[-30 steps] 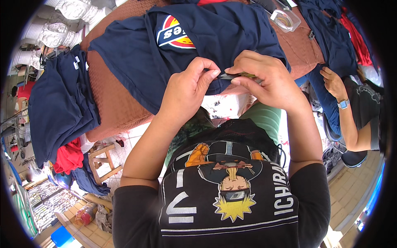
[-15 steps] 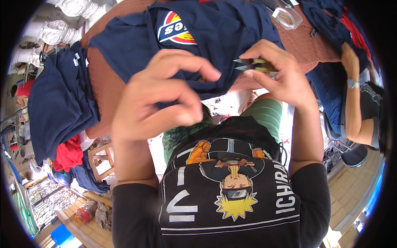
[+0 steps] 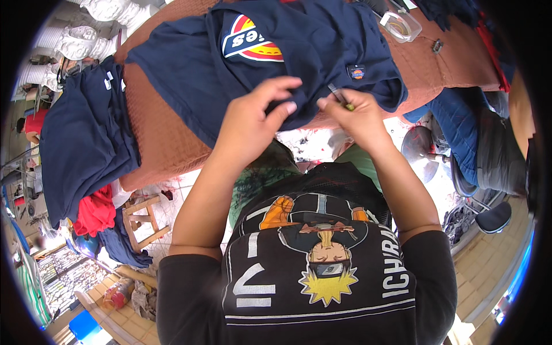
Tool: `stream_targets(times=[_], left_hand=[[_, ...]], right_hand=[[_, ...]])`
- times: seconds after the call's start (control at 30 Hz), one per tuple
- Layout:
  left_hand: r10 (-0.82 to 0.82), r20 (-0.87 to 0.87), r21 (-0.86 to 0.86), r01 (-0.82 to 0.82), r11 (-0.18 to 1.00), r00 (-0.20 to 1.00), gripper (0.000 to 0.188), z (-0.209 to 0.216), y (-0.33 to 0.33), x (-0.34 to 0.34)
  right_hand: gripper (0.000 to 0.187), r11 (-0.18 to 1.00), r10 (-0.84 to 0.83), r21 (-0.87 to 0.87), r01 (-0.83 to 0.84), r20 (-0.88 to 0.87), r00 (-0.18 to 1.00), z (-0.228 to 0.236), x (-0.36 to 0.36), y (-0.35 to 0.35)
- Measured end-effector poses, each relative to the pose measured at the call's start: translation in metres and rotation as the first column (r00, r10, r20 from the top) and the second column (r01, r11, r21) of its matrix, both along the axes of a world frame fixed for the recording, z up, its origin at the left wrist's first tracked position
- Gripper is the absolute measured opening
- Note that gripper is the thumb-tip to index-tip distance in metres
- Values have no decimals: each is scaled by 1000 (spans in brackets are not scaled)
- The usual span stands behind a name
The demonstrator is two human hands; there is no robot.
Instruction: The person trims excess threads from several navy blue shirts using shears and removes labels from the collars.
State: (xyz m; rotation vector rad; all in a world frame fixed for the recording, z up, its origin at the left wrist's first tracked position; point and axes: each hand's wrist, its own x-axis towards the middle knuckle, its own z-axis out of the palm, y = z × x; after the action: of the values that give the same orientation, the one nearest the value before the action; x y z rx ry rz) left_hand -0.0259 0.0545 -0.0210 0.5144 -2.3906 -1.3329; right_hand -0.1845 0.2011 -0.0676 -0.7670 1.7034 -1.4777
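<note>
A navy T-shirt [image 3: 313, 43] with a red, yellow and white print [image 3: 253, 43] lies spread over the table in front of me. Its dark neck label [image 3: 356, 72] faces up at the right. My right hand [image 3: 361, 118] grips small thread snips [image 3: 334, 90] with yellow-green handles, their metal tips pointing away from me above the cloth. Across from it, my left hand [image 3: 248, 118] hovers at the shirt's near edge. Its thumb and forefinger are apart, and I see nothing held between them.
The table has a brown cloth cover [image 3: 158, 115]. Folded navy garments [image 3: 86, 138] hang over its left end, with red cloth [image 3: 95, 213] beneath. A clear plastic container [image 3: 399, 26] stands at the far right. Another person's arm [image 3: 519, 112] shows at the right rim, near a stool [image 3: 493, 217].
Both my hands have lowered toward the shirt and come closer together. The snips have turned in my right hand, and the neck label now shows. The other person's arm has shifted toward the right rim.
</note>
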Motion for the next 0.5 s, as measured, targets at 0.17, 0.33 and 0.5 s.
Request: stream_targets(times=[0.17, 0.33, 0.5], left_hand=[[120, -333, 477, 58, 877, 935, 29, 17, -8, -5], [133, -314, 463, 29, 886, 940, 32, 14, 1, -9], [86, -178, 486, 12, 874, 980, 31, 12, 2, -4]], right_hand=[[5, 927, -150, -310, 213, 215, 965, 32, -13, 12], [5, 955, -186, -232, 185, 21, 982, 33, -20, 14], [14, 930, -196, -364, 51, -374, 907, 48, -13, 10]])
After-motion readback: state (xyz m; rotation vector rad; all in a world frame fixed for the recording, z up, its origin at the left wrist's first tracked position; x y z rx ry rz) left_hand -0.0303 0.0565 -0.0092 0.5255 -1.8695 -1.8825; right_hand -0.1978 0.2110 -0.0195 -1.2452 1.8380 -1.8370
